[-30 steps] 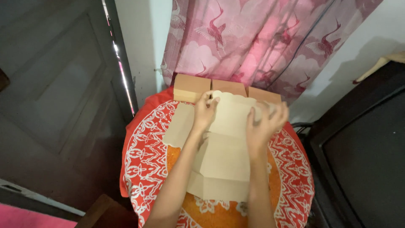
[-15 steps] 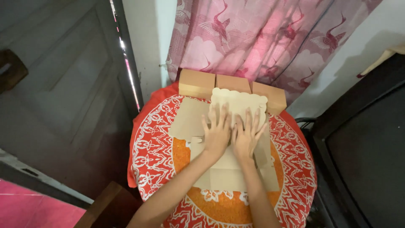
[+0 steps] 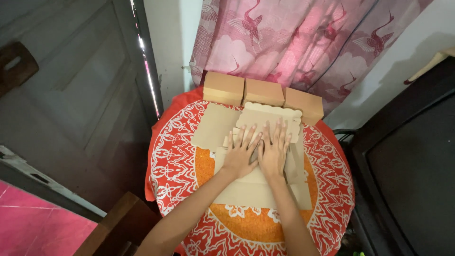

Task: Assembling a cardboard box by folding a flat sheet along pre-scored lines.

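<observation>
Lying flat on the round red cloth [image 3: 175, 161], the cardboard blank [image 3: 258, 189] runs lengthwise away from the person, scalloped flap toward three boxes [image 3: 263, 92]. Left hand [image 3: 240, 154] and right hand [image 3: 275, 151], fingers spread, press side by side, hiding its middle folds.

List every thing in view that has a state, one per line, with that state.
Flat cardboard blank: unfolded, lying flat on the table, scalloped flap folded over.
Left hand: open, palm down, pressing the blank.
Right hand: open, palm down, pressing beside it.
Three cardboard boxes: assembled, closed, in a row.
Curtain: drawn.
</observation>
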